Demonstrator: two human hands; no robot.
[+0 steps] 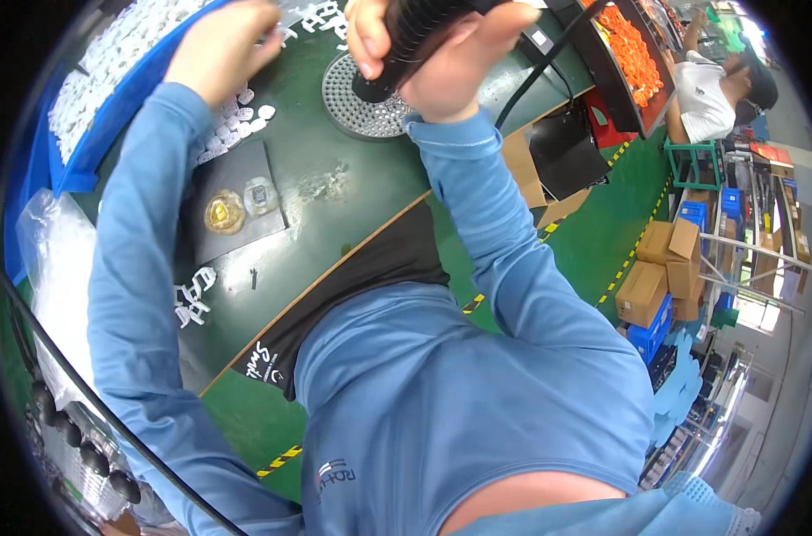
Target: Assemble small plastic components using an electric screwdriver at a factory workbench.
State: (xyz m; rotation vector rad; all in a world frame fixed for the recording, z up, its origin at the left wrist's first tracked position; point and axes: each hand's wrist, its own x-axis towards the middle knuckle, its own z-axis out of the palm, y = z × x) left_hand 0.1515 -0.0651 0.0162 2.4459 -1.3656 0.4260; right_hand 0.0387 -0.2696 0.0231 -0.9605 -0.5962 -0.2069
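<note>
My right hand (pixel 441 67) is wrapped round a black ribbed hand tool (pixel 415 36) that looks like an electric screwdriver. Its lower end stands over a round metal plate full of small holes (pixel 343 98); whether they touch, I cannot tell. My left hand (pixel 222 54) is at the upper left, fingers curled, beside a blue bin (pixel 111 134) heaped with small white parts (pixel 111 45). What those fingers hold, if anything, is hidden. Loose white plastic pieces (pixel 236 125) lie below the left hand, and white frame-shaped parts (pixel 321 18) lie between the hands.
On the green table (pixel 334 223) lies a dark mat (pixel 236 192) with a yellowish round item (pixel 225 212) and a clear piece (pixel 261 196). More white parts (pixel 194 295) are near the table edge. A black bin (pixel 634 54) of orange parts stands right. Another person (pixel 705 94) sits beyond.
</note>
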